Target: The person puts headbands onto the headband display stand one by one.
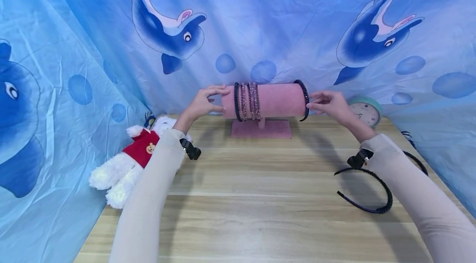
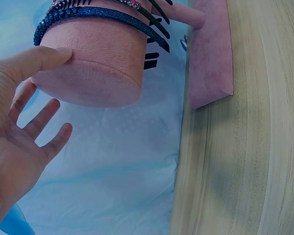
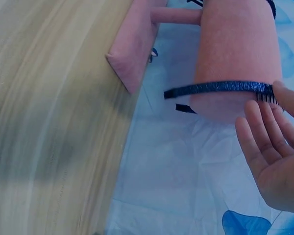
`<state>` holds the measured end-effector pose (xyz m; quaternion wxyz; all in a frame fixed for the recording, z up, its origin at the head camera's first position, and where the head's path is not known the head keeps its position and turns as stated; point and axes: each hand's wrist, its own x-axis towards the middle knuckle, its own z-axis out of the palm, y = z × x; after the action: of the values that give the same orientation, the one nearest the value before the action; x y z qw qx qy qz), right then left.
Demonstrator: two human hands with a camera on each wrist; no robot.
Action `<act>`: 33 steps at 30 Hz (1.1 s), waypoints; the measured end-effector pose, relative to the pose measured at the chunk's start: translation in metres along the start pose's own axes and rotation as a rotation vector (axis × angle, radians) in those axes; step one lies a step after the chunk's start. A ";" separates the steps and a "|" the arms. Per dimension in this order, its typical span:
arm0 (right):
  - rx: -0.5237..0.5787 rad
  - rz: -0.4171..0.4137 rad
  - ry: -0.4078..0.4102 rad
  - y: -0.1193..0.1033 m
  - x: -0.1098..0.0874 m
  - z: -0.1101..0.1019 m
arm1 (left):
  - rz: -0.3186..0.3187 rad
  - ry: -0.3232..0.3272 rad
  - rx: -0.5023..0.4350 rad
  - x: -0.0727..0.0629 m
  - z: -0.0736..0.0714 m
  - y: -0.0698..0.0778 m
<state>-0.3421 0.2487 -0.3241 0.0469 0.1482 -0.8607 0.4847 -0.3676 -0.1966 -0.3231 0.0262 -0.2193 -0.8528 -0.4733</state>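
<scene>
We see the relation that matters at the right end of the pink roll point(image 1: 279, 100), where a dark headband point(image 3: 215, 87) arches over the top with its open ends pointing down. The roll's long axis runs left to right between the two hands, and the headband's curve lies across that axis, so any sliding along the roll would be sideways. The right hand point(image 1: 332, 104) is plainly the nearer: it comes from the right, beyond the end of the roll, and we see its thumb and forefinger in a narrow pinch at the band while the other fingers reach out loosely below. The left hand point(image 1: 201, 100) is at the opposite end, spread wide, its thumb resting on the roll's rim; how firmly it presses we cannot tell. Between the hands, toward the left hand, we find a dark blue headband point(image 1: 236, 102) and several pinkish glittery headbands point(image 1: 255, 102) round the roll, with a bare stretch separating them from the pinched one. The roll sits level on its short post above the base point(image 1: 275, 130). A loose black headband point(image 1: 389, 199) lies on the table point(image 1: 238, 213) beside the right forearm, well apart from the pinch.
</scene>
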 end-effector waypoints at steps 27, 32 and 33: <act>-0.123 0.028 -0.307 -0.034 0.041 -0.027 | 0.018 0.005 0.005 -0.001 -0.001 0.000; -0.134 0.022 -0.313 -0.034 0.041 -0.027 | 0.016 -0.002 0.014 -0.001 0.000 0.000; -0.140 0.019 -0.313 -0.033 0.042 -0.027 | 0.014 -0.003 0.013 -0.002 0.000 0.000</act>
<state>-0.3735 0.2463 -0.2734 -0.0821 0.2098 -0.8905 0.3953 -0.3661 -0.1976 -0.3235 0.0297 -0.2256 -0.8544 -0.4672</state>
